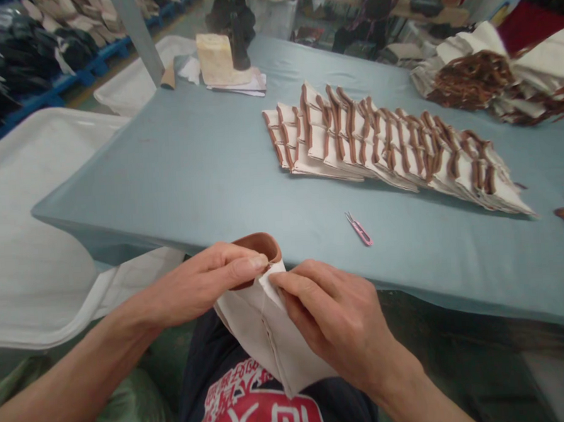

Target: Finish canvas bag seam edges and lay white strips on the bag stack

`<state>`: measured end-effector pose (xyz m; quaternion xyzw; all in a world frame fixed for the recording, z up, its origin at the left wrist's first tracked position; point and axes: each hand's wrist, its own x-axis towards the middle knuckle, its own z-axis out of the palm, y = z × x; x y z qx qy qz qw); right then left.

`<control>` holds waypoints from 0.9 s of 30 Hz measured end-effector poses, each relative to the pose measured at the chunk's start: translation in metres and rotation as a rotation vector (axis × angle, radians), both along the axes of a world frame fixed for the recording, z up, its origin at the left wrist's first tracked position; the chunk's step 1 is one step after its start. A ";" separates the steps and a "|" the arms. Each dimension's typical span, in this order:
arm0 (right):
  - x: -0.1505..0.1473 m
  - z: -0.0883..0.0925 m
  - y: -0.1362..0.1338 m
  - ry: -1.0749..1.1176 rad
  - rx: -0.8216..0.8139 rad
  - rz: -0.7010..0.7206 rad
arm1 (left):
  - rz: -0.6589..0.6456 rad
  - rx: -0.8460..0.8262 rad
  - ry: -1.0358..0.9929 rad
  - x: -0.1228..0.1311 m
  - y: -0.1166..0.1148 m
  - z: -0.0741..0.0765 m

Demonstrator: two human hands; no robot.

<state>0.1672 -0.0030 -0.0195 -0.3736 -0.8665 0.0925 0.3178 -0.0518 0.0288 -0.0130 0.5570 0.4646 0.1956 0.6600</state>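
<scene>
Nearest, over the wearer's dark garment with red-and-white print (258, 401), an off-white cloth piece with a curved smooth brown band (250, 320) hangs at the near edge of the bench (166, 160). The left hand (223, 271) grips the band's rim, thumb on top; the right hand (339, 309) pinches a folded white edge just beside it. The band is already joined to the cloth, and a raised seam runs down the soft, matte panel; this piece seems to be mid-handling, though what work remains on it cannot be told. Farther in, a small pink-handled metal tool (358, 229) lies unheld on the smooth blue bench cover. Beyond it, a long overlapping row of flat white pieces with brown strips (377, 140) looks sorted, perhaps finished. At the far right, looser bundles of cream cloth with ragged brown edges (473, 78) look less orderly.
</scene>
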 end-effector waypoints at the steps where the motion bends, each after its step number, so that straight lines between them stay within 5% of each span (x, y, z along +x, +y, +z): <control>1: 0.000 0.001 -0.001 -0.005 0.004 -0.005 | -0.065 -0.052 -0.036 -0.001 0.000 0.000; 6: 0.001 0.003 -0.004 -0.020 0.037 -0.017 | -0.142 -0.150 -0.116 0.001 0.001 0.001; 21: 0.008 -0.009 -0.006 -0.018 0.021 -0.057 | -0.018 0.079 0.109 0.025 -0.005 0.004; 27: 0.006 -0.013 -0.007 0.019 0.019 -0.074 | 0.019 -0.012 0.069 0.026 -0.007 0.001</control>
